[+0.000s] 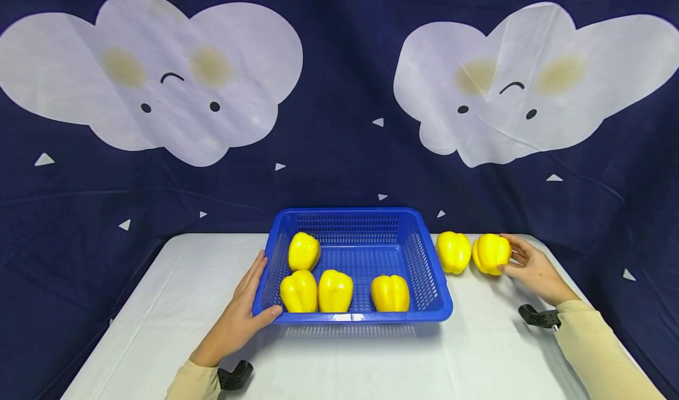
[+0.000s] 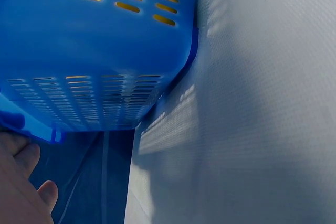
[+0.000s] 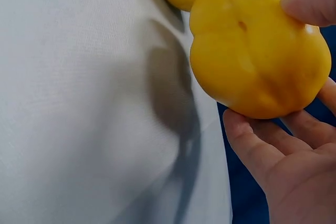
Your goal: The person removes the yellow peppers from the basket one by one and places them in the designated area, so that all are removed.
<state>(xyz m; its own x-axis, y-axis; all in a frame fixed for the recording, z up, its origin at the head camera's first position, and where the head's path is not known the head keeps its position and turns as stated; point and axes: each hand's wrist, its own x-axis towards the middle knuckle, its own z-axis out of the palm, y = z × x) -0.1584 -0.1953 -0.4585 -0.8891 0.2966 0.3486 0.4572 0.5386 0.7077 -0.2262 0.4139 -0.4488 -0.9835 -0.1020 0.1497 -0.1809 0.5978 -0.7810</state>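
Note:
A blue plastic basket (image 1: 361, 316) stands on the table with several yellow bell peppers inside; one bell pepper (image 1: 389, 293) sits apart from the others at the front right. My left hand (image 1: 239, 314) rests against the basket's left side, fingers straight along it and thumb at the front left corner. In the left wrist view its fingertips (image 2: 29, 156) are right at the rim. To the right of the basket, my right hand (image 1: 536, 270) holds a yellow bell pepper (image 3: 257, 51) between thumb and fingers. Another bell pepper (image 1: 453, 252) is between that one and the basket.
A white cloth covers the table (image 1: 366, 364). Behind its far edge hangs a dark blue curtain (image 1: 345, 176) with white clouds and small triangles. Each wrist wears a black strap mount, such as the right one (image 1: 538, 316).

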